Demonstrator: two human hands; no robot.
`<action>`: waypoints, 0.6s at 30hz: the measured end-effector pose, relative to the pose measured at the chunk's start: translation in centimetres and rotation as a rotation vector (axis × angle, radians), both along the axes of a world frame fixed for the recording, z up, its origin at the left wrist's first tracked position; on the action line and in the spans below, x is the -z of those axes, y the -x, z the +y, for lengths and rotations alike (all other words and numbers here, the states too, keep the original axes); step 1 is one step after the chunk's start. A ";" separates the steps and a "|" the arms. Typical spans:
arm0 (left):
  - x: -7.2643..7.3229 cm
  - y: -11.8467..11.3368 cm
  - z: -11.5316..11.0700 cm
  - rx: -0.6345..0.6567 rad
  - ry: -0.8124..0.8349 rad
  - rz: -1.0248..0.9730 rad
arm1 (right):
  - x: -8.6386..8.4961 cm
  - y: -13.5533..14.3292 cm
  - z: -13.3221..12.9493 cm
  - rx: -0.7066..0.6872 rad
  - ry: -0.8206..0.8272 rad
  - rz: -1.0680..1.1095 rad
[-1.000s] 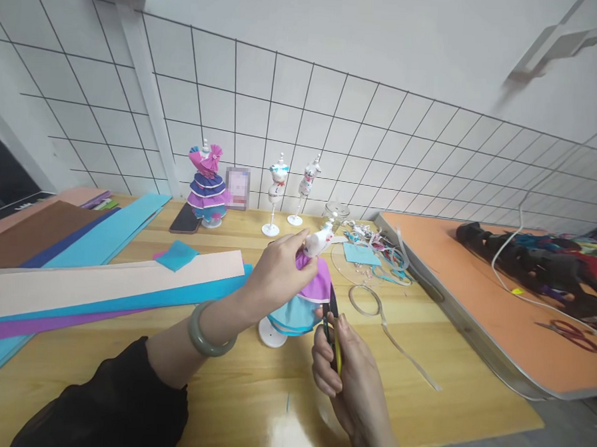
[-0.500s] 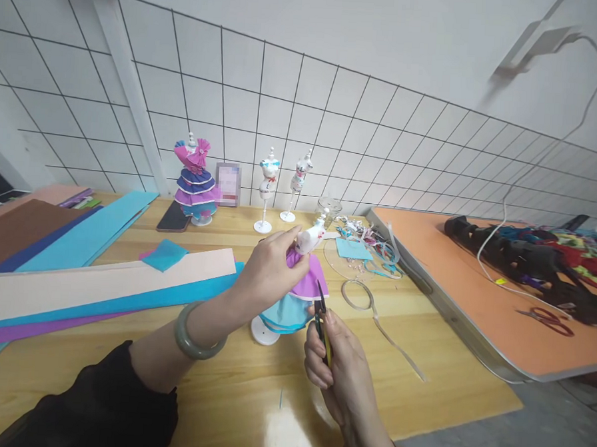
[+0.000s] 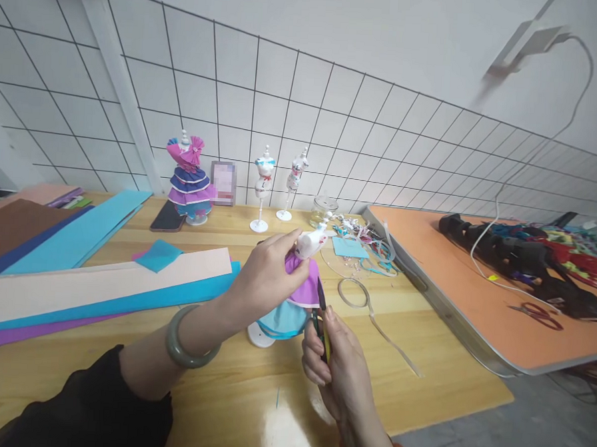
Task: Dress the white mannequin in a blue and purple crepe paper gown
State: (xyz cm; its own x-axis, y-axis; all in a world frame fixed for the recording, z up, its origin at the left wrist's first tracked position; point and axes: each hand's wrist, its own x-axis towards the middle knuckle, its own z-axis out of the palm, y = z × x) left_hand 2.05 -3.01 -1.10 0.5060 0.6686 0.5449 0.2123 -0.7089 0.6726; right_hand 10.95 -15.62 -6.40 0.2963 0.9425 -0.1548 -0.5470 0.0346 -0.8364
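Note:
My left hand (image 3: 268, 272) is wrapped round the waist of a small white mannequin (image 3: 311, 243), which leans to the right. The mannequin wears a layered skirt, purple (image 3: 306, 285) over light blue (image 3: 284, 319), and its white round base (image 3: 260, 335) shows below. Black and yellow scissors (image 3: 322, 318) are gripped in my right hand (image 3: 338, 366), with their blades upright against the right edge of the purple layer.
Two bare mannequins (image 3: 263, 181) and a dressed one (image 3: 189, 181) stand at the back. Long paper strips (image 3: 100, 283) lie at left. Ribbon scraps (image 3: 372, 244) and a ribbon coil (image 3: 353, 292) lie to the right, beside an orange board (image 3: 427, 257) with red scissors (image 3: 541, 315).
The scissor blades have come closer together and now touch the purple layer's edge. The whole view has shifted slightly, and my left hand keeps its hold.

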 end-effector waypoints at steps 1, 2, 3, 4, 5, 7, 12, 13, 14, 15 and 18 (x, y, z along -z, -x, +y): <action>0.0 0.0 0.0 -0.004 0.000 0.000 | 0.0 0.0 0.0 0.000 0.002 -0.005; 0.0 0.0 0.0 -0.008 -0.001 0.001 | 0.1 0.0 0.0 0.003 0.004 -0.007; 0.1 -0.1 0.0 -0.011 -0.002 0.000 | 0.1 0.0 0.0 0.005 0.006 -0.008; 0.1 -0.1 0.0 -0.012 -0.004 -0.001 | 0.0 0.0 0.0 0.007 0.007 -0.009; 0.2 -0.1 0.0 -0.013 -0.006 -0.004 | 0.0 0.0 0.0 0.007 0.010 -0.009; 0.3 -0.1 0.0 -0.011 -0.012 -0.010 | -0.1 0.0 0.0 0.008 0.020 -0.010; 0.3 -0.1 -0.4 -0.004 -0.025 -0.009 | -0.3 0.0 0.0 0.048 0.046 -0.024; 0.2 -0.1 -0.5 -0.002 -0.024 -0.005 | -0.3 0.1 0.1 0.054 0.046 -0.025; 0.1 0.0 -0.5 0.001 -0.020 -0.001 | -0.4 0.1 0.1 0.060 0.046 -0.025; 0.0 0.0 -0.6 0.004 -0.014 0.002 | -0.4 0.1 0.1 0.063 0.046 -0.025; -0.2 0.1 -0.7 0.011 0.003 0.003 | -0.5 0.1 0.2 0.073 0.049 -0.029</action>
